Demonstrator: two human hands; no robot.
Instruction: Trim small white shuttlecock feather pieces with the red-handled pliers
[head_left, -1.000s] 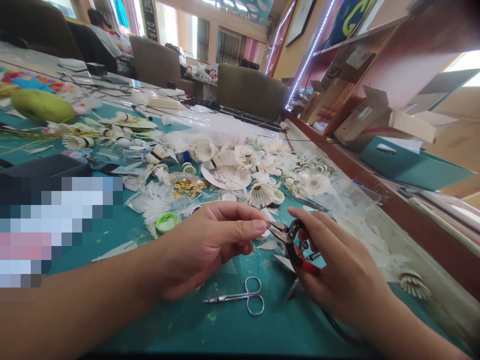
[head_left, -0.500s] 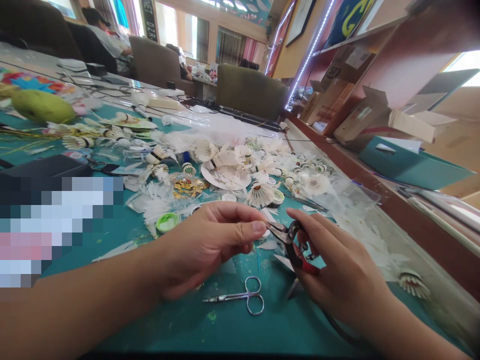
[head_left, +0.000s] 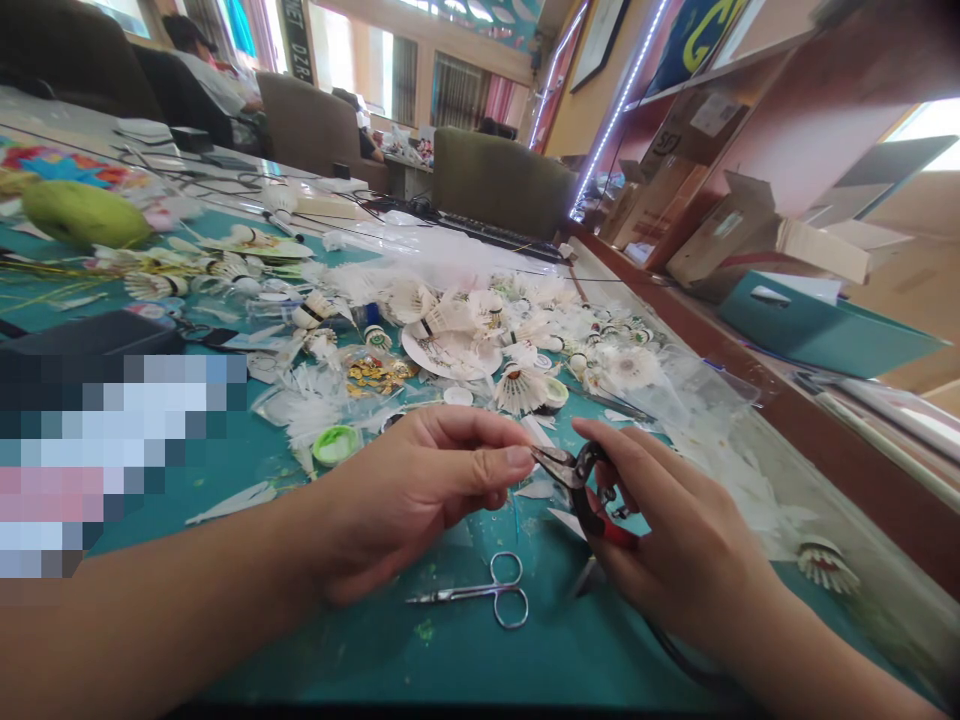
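Two hands: left hand (head_left: 420,500) grip pressed together, pinched item unclear; right hand (head_left: 682,540) grip clasping red-handled pliers (head_left: 579,482) near scissors (head_left: 487,594) on desk (head_left: 480,662).

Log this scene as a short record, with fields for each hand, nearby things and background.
Left hand: fingertips pinched beside the pliers' jaws; anything held is too small to tell
Right hand: gripping red-handled pliers
Nearby tool: small scissors lying on the teal mat
Nearby items: feather shuttlecock, white plate, green lid
Background: seated person, keyboard
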